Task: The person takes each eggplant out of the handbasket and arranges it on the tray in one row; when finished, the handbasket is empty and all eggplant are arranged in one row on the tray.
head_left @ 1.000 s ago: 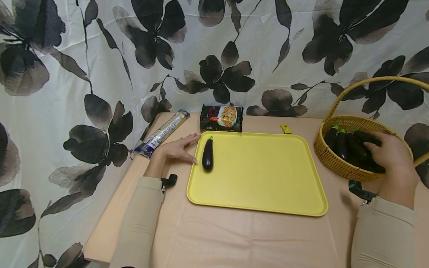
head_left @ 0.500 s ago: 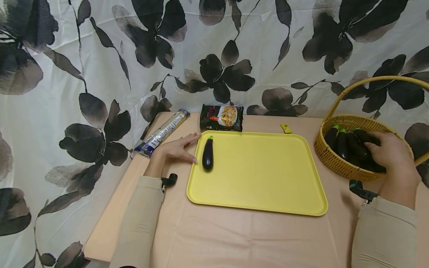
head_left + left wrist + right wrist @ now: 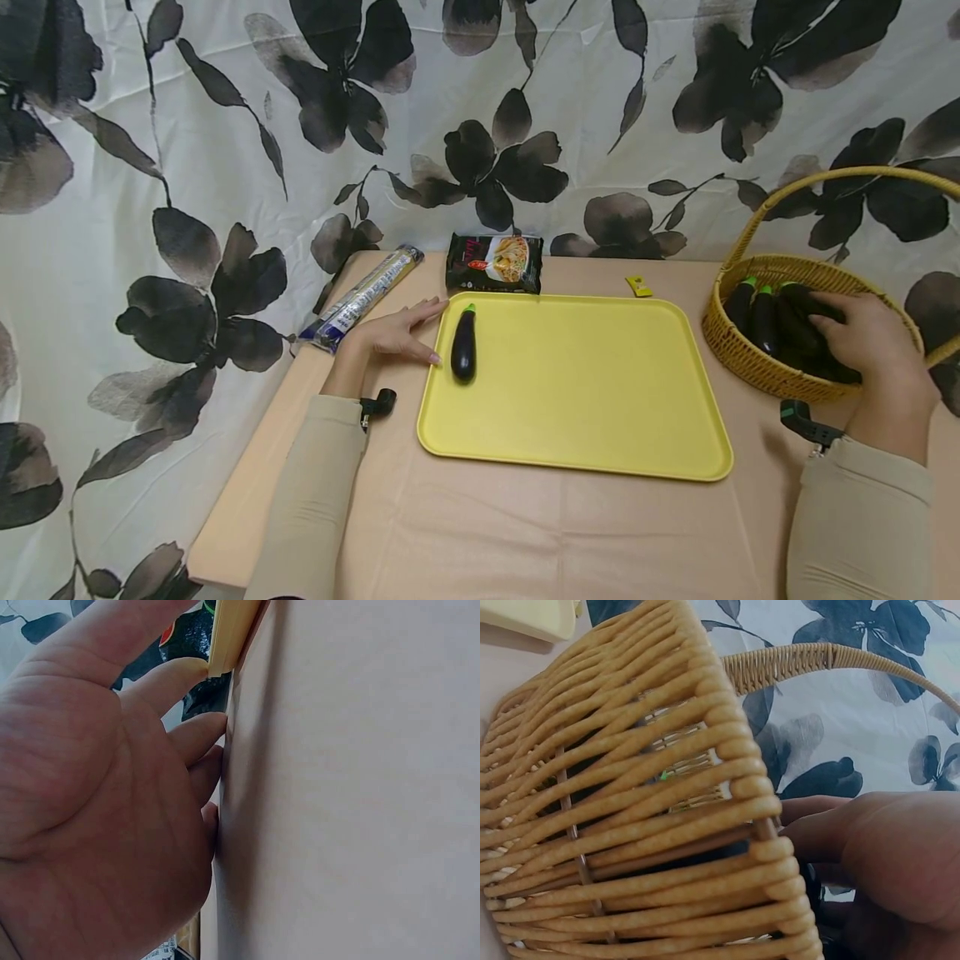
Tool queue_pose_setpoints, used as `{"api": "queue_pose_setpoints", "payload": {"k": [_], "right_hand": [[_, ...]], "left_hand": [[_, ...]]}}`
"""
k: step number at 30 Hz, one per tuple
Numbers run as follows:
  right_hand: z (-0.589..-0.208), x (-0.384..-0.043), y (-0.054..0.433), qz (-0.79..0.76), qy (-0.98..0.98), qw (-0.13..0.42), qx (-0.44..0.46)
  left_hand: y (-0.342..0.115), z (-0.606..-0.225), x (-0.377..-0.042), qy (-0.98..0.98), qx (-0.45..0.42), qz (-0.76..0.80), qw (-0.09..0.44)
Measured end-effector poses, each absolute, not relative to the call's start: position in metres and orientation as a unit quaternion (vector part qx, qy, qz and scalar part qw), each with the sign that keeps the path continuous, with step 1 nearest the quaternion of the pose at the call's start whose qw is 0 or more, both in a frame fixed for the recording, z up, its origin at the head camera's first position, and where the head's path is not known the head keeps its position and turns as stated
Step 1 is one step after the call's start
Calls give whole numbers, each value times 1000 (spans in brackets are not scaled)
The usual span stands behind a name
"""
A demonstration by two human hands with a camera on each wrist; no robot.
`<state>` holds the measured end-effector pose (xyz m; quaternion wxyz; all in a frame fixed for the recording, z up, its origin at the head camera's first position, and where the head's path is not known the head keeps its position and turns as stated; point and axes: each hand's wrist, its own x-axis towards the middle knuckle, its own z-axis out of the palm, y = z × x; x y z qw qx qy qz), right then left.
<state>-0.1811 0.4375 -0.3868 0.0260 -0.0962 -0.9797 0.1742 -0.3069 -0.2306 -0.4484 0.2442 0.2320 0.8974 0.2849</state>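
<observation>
A yellow tray (image 3: 585, 392) lies in the middle of the table, with one dark eggplant (image 3: 463, 346) standing lengthwise near its left side. My left hand (image 3: 397, 331) rests beside the tray's left edge, its fingers extended and the tips at the rim; the left wrist view shows the palm (image 3: 97, 795) and the tray's edge (image 3: 231, 634). At the right, my right hand (image 3: 873, 337) reaches into a wicker basket (image 3: 757, 371) of several eggplants and grips one eggplant (image 3: 801, 298) between thumb and fingers. In the right wrist view the basket's wall (image 3: 630, 750) hides most of the fingers.
Behind the tray stands a black noodle packet (image 3: 495, 265). A long silver-blue packet (image 3: 366, 296) lies at the table's left edge, and a small yellow sachet (image 3: 639, 287) sits behind the tray. The basket's tall handle (image 3: 847, 175) arches over it. A floral curtain hangs behind.
The view has shifted very slightly. Both hands stay essentially in place, the left at the tray's edge and the right on the eggplant in the basket.
</observation>
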Motion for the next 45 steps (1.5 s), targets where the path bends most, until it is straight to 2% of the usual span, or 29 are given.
{"api": "queue_pose_setpoints", "payload": {"k": [3,11,21,37,45], "right_hand": [[-386,-181,435,179,-979,32,-93],[-384,-177,432,180,-978,-8,-108],[-375,-174,428,196,-980,24,-37],[-349,-167,412,302,-951,-26,63],[-341,-165,392,320,-945,-9,62]], "left_hand": [[-231,-449,-307,897,236,284,244],[-233,-448,-307,895,238,285,245],[-232,-446,-306,897,234,284,246],[-231,-446,-307,894,234,290,250],[-230,-446,-306,893,234,293,248]]}}
